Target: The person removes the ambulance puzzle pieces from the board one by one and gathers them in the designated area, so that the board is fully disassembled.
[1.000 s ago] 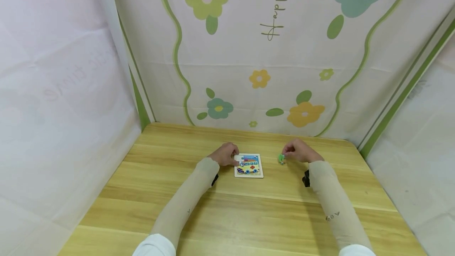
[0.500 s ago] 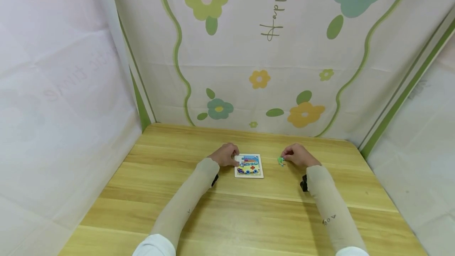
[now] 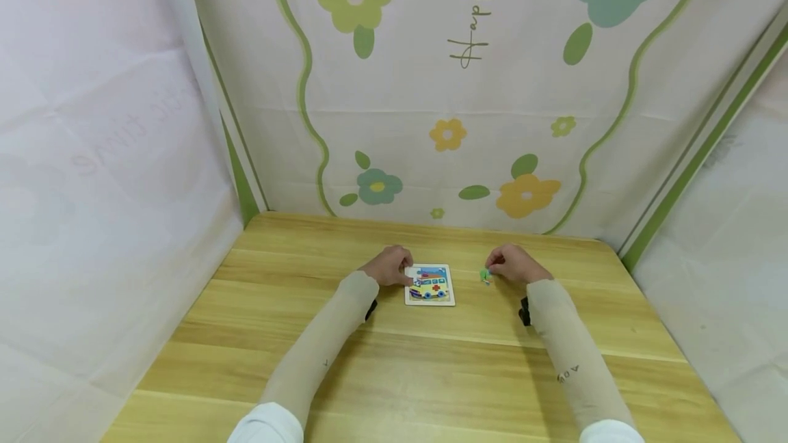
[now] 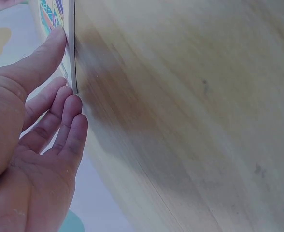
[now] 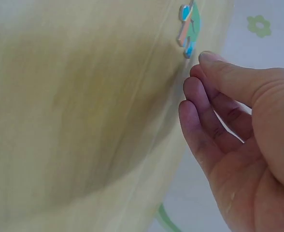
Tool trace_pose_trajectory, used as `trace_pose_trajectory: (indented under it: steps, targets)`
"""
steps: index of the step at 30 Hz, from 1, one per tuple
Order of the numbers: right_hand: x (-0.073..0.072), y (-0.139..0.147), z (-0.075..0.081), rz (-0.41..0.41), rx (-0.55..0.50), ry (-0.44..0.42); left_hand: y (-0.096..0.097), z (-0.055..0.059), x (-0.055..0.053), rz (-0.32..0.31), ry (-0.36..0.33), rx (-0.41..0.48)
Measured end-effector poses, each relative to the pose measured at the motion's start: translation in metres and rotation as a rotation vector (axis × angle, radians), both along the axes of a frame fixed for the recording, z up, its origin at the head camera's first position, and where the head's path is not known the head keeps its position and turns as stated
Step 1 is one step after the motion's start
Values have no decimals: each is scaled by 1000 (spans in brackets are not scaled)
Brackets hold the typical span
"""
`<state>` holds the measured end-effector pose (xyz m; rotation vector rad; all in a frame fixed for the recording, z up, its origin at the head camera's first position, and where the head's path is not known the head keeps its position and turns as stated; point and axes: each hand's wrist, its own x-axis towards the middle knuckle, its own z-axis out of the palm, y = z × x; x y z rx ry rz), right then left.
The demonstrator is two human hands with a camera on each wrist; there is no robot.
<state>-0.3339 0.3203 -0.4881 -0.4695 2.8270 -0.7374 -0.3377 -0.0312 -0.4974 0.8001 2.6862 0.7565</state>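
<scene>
In the head view my left hand (image 3: pixel 390 266) holds a small white-framed jigsaw puzzle (image 3: pixel 448 290) by its left side. Its picture is a yellow ambulance, and a pale patch shows at the upper left by the fingers. In the left wrist view the thumb presses on the board's face, with the other fingers curled at its corner. My right hand (image 3: pixel 514 263) is beside green puzzle pieces (image 3: pixel 485 275) to the right of the board. In the right wrist view its thumb and fingertips come together just short of the blue-tabbed pieces (image 5: pixel 192 30), with nothing visible between them.
A wood-grain table (image 3: pixel 394 374) lies under both hands. Behind it hangs a white cloth (image 3: pixel 406 87) with printed flowers, and pale cloth walls (image 3: pixel 111 176) rise at the left and right.
My right hand has shifted slightly down and left around the green pieces, whose outline looks a little different. The left hand and the puzzle board have stayed in place.
</scene>
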Motion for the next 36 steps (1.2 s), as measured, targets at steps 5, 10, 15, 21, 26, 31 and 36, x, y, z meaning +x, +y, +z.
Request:
trace_pose_trajectory:
  steps: [5, 10, 15, 21, 26, 31, 36]
  targets:
    - [1, -14, 11, 31, 38, -8, 0, 1, 0, 0, 5, -8]
    - [-3, -39, 15, 82, 53, -1, -1, 2, 1, -1, 1, -1]
    - [-7, -69, 13, 139, 48, -9, -2, 3, 2, 1, -2, 0]
    - [-9, -98, 11, 200, 57, -19, 0, 5, 3, -7, -12, 13]
    - [-11, -116, 9, 218, 82, -24, -1, 5, 1, -6, -11, 13]
    - [-11, -124, 8, 220, 97, -46, -1, 4, 0, -5, -15, 13]
    - [-10, -128, 10, 218, 141, -40, 0, 3, -1, 1, -16, 4]
